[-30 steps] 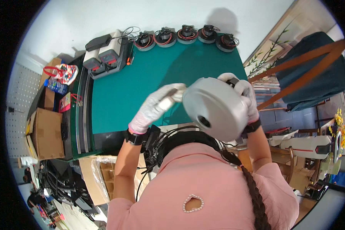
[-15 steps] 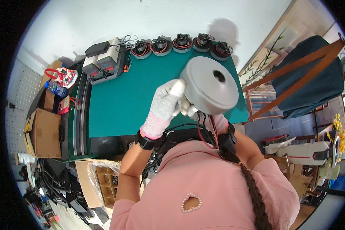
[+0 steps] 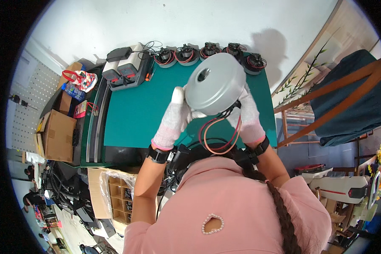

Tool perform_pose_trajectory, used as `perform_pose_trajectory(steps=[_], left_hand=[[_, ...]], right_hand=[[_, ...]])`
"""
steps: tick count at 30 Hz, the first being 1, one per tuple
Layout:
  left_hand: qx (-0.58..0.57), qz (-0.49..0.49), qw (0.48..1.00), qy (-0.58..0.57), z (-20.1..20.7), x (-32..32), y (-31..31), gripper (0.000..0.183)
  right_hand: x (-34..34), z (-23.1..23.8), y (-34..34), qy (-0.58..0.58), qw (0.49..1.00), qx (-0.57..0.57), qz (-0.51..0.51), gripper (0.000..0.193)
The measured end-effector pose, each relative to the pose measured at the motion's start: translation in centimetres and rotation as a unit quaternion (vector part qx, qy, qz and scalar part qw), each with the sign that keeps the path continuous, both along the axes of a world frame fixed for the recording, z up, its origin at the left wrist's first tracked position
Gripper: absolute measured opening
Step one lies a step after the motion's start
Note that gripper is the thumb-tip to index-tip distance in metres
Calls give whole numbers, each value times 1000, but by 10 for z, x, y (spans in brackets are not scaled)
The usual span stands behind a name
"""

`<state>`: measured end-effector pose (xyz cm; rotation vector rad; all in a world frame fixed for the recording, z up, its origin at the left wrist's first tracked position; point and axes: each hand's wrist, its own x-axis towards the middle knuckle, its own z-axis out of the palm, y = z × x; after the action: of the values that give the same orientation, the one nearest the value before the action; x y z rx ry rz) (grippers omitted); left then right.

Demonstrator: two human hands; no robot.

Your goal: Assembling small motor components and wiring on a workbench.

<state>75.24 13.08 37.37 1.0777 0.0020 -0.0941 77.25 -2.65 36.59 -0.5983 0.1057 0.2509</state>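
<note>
A grey, drum-shaped motor (image 3: 216, 84) with a dark hole in its round face is held up over the green mat (image 3: 135, 114). Red, black and orange-pink wires (image 3: 218, 149) hang from its underside. My left hand (image 3: 172, 120), in a white glove with a pink cuff, grips its left side; the thumb stands up along the wall and the other fingers are partly hidden beneath. On the opposite side my right hand (image 3: 248, 116), gloved alike, holds the lower right edge, most of its fingers behind the motor.
Several similar motors (image 3: 186, 55) with coiled wires line the mat's far edge. At the back left stands a grey and white device (image 3: 127, 70) beside an orange-tipped tool (image 3: 149, 76). A divided carton (image 3: 114, 192) sits below left; a wooden chair (image 3: 338, 106) stands right.
The motor has moved left and turned, so its holed face now points up and left. My right hand has come up along its right side, and the wires hang in a wider loop.
</note>
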Motion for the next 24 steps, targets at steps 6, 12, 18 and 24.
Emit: perform_pose_trajectory(steps=[6, 12, 18, 24], left_hand=[[-81, -132, 987, -43, -51, 9, 9, 50], [457, 43, 854, -244, -67, 8, 5, 53], [303, 67, 923, -226, -52, 2, 7, 54], [5, -19, 1000, -16, 14, -17, -1, 63]], right_hand=[[-18, 27, -6, -359, 832, -403, -127, 61], [-24, 22, 2, -380, 809, -422, -149, 73], [-13, 16, -1, -350, 854, -377, -83, 64], [21, -42, -19, -190, 980, 14, 51, 36]])
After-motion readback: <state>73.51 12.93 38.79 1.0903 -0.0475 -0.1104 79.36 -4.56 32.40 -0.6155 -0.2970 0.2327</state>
